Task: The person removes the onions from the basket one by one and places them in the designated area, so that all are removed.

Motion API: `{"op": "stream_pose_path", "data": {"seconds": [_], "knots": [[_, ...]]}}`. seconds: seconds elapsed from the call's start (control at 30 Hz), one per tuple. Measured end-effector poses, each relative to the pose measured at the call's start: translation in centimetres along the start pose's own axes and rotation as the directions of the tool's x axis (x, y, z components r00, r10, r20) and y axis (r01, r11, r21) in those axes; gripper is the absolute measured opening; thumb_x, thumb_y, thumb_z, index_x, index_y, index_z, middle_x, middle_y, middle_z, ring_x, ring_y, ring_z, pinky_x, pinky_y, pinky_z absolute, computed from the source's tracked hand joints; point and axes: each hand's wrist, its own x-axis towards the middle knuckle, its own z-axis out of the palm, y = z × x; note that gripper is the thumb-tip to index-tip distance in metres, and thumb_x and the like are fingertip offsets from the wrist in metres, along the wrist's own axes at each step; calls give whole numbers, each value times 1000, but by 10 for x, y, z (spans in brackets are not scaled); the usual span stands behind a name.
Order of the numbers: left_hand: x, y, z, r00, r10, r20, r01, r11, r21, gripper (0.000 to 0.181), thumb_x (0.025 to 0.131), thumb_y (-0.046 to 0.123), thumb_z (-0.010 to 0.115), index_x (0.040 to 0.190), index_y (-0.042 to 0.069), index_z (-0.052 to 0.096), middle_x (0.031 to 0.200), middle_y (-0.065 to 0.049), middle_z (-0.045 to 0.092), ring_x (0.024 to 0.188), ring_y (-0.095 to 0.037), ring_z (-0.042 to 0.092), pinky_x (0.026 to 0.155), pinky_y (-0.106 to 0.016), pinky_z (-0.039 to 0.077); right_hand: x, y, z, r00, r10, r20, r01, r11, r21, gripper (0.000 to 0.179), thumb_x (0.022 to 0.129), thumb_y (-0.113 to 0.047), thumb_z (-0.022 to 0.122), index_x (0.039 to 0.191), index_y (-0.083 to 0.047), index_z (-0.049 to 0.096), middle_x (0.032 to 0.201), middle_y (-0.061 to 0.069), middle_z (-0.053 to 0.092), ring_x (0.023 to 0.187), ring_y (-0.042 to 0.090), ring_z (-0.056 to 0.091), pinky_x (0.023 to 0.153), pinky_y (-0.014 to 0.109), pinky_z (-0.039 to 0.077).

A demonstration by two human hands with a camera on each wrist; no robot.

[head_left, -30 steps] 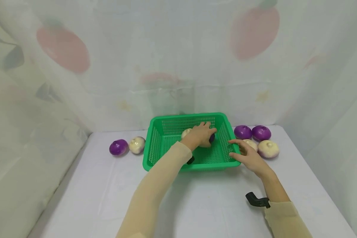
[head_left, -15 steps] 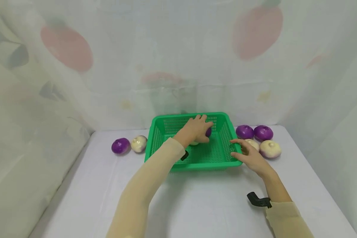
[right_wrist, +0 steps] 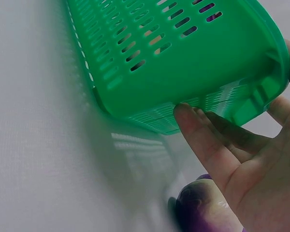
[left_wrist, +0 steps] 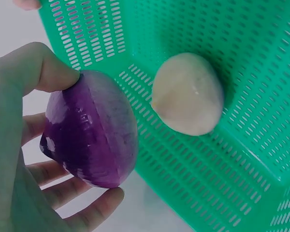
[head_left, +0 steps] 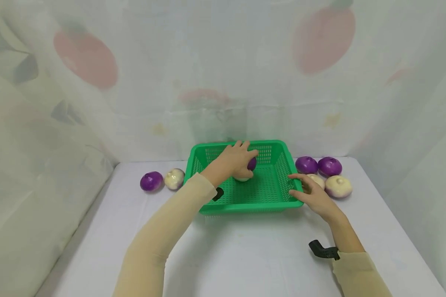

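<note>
My left hand (head_left: 235, 160) grips a purple onion (left_wrist: 89, 130), thumb on one side and fingers round the other. It is inside the green basket (head_left: 245, 207) in the head view, over its middle. A pale onion (left_wrist: 188, 94) lies on the basket floor close by; in the head view only its lower edge shows under the hand. My right hand (head_left: 314, 198) holds the basket's right edge, thumb and fingers at the rim. The right wrist view shows its fingers against the outer wall (right_wrist: 150, 92) near a corner.
Left of the basket sit a purple onion (head_left: 151, 181) and a pale onion (head_left: 174, 179). To the right, beside my right hand, are two purple onions (head_left: 330, 166) and two pale ones (head_left: 338, 187). A patterned curtain (head_left: 223, 82) hangs behind the white table (head_left: 238, 255).
My left hand has moved left across the basket with the purple onion in its grip, covering much of the pale onion there. The right hand stays at the basket's right edge.
</note>
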Motion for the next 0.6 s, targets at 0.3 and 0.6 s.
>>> {"op": "stream_pose_path", "data": {"seconds": [0.3,0.6], "knots": [[-20,-12,1,998,-9,-67,7,999,-32,50,96,44,58,141,25,51,139,-12,43,126,-30,40,91,-49,45,1,0,1,1000,1,3,-1,1000,-11,57,100,-31,68,149,-15,45,163,18,23,150,49,11,115,68,16],[-39,-23,0,994,5,-108,-9,999,-32,49,92,38,64,138,23,54,130,-11,44,112,-27,45,84,-43,47,2,-1,-1,1000,-3,4,3,1000,-1,57,100,-30,68,149,-15,44,164,18,22,151,49,10,115,68,15]]}}
